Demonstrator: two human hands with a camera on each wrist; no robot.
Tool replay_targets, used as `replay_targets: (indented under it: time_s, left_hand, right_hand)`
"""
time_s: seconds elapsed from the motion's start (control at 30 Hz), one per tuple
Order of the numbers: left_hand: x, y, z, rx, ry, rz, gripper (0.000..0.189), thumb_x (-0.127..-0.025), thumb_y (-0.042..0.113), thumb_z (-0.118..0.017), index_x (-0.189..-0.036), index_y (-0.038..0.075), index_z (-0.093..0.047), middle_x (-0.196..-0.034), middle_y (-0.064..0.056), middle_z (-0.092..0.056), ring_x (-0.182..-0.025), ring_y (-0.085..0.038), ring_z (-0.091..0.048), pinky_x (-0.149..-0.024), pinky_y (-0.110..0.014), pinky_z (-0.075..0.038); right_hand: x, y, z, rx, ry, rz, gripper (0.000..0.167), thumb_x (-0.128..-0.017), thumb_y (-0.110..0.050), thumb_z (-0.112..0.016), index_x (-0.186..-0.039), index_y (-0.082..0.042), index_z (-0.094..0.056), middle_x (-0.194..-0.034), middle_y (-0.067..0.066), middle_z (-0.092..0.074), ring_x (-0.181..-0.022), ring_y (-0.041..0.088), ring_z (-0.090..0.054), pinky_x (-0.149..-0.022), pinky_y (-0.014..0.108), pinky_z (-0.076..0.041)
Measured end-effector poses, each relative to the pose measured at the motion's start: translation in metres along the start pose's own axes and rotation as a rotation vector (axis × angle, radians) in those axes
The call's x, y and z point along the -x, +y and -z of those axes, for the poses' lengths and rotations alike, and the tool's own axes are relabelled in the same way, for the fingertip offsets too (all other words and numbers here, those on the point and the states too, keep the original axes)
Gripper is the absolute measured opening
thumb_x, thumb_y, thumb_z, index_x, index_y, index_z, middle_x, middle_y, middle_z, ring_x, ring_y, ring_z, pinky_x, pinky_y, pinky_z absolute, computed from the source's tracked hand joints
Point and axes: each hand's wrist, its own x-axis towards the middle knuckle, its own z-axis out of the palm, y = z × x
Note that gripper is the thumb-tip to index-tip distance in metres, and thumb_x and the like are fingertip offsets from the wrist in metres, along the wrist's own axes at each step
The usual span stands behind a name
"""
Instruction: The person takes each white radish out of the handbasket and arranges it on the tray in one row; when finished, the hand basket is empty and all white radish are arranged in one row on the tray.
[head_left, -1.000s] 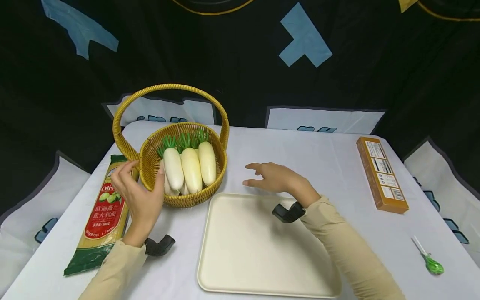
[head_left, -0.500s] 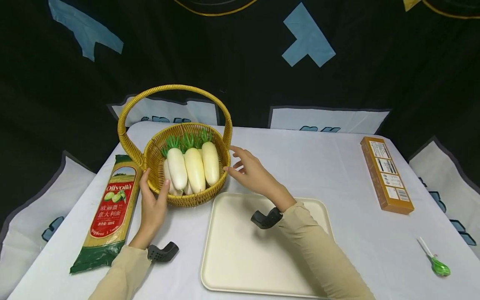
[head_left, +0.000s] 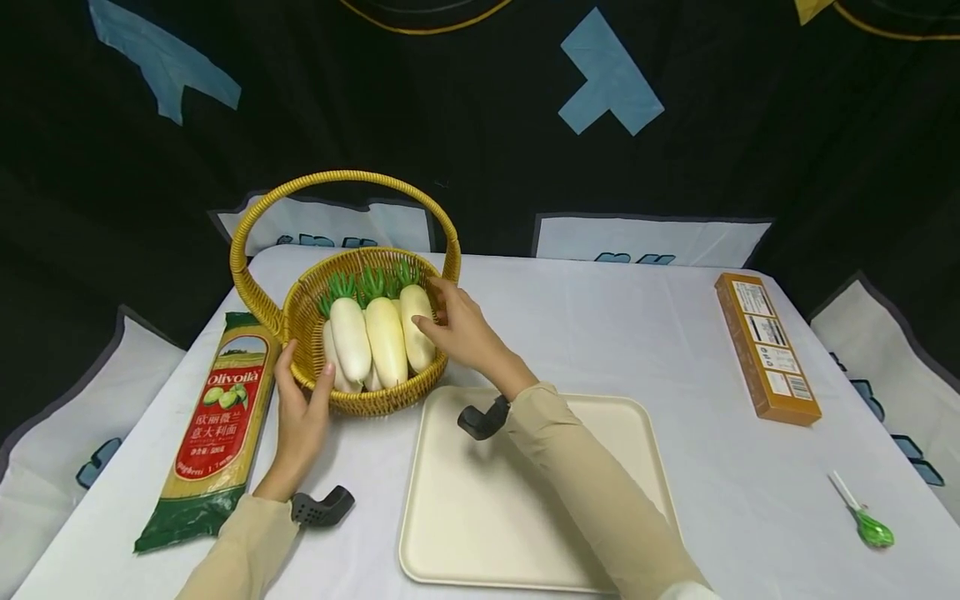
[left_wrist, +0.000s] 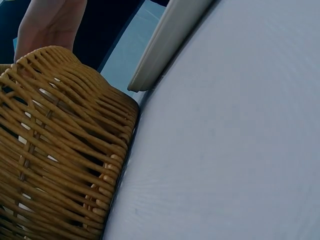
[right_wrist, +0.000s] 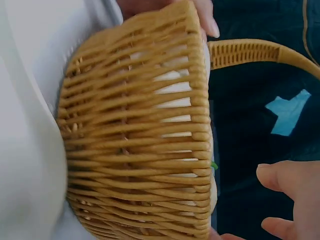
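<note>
The yellow wicker basket (head_left: 375,404), with a tall arched handle, stands at the back left. Several white radishes (head_left: 387,342) with green tops lie in it. At its front left my left hand (head_left: 300,421) holds the rim, thumb over the inside and fingers outside. My right hand (head_left: 468,333) is above the basket's right side, thumb and fingers apart over the rightmost radish (head_left: 417,325). In the right wrist view the right thumb and fingers (right_wrist: 295,195) hold nothing; the left thumb tip shows over the rim. The left wrist view shows the basket's woven side (left_wrist: 60,150).
A cream tray (head_left: 465,533) lies in front of the basket, under the right forearm. Left of the left hand is a spaghetti packet (head_left: 213,425). An orange-brown box (head_left: 765,350) and a green lollipop (head_left: 870,525) lie at the right. A black curtain hangs behind.
My right hand has moved left from beside the basket to above the radishes at its right side. My left hand has settled on the rim at the front left. The basket stays put.
</note>
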Motion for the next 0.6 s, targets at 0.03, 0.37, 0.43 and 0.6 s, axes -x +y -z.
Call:
replay_targets:
  time_s: [0.03,0.37,0.43,0.6]
  left_hand:
    - [0.000,0.000,0.001,-0.004,-0.003,0.003,0.066,-0.093,0.029,-0.048,-0.145,0.021,-0.008,-0.152,-0.006,-0.009,-0.139,-0.024,-0.010,-0.113,-0.047,-0.009]
    - [0.001,0.003,0.003,-0.009,-0.025,-0.002,0.065,-0.093,0.029,-0.047,-0.145,0.021,-0.008,-0.151,-0.007,-0.010,-0.139,-0.026,-0.013,-0.112,-0.049,-0.012]
    - [0.001,0.004,0.004,-0.014,-0.028,-0.003,0.065,-0.093,0.029,-0.046,-0.145,0.022,-0.008,-0.151,-0.008,-0.010,-0.139,-0.027,-0.013,-0.111,-0.050,-0.013]
    - [0.002,0.003,0.004,-0.006,-0.030,0.005,0.065,-0.093,0.028,-0.046,-0.145,0.022,-0.008,-0.151,-0.007,-0.010,-0.138,-0.027,-0.015,-0.111,-0.050,-0.016]
  right_hand:
    - [-0.002,-0.002,0.001,0.036,-0.013,-0.009,0.062,-0.089,-0.027,-0.055,-0.139,-0.004,-0.027,-0.132,0.018,-0.043,-0.105,0.027,-0.056,-0.085,0.032,-0.049]
    - [-0.019,-0.011,0.004,0.210,-0.082,-0.127,0.066,-0.089,-0.032,-0.053,-0.141,-0.005,-0.022,-0.139,0.017,-0.040,-0.127,0.026,-0.041,-0.101,0.037,-0.039]
    - [-0.020,-0.011,0.003,0.228,-0.093,-0.137,0.066,-0.090,-0.032,-0.053,-0.141,-0.005,-0.021,-0.137,0.017,-0.043,-0.125,0.026,-0.044,-0.099,0.036,-0.041]
    - [-0.023,-0.014,0.000,0.294,-0.157,-0.131,0.069,-0.090,-0.034,-0.052,-0.143,-0.005,-0.017,-0.132,0.018,-0.048,-0.117,0.025,-0.052,-0.094,0.034,-0.044]
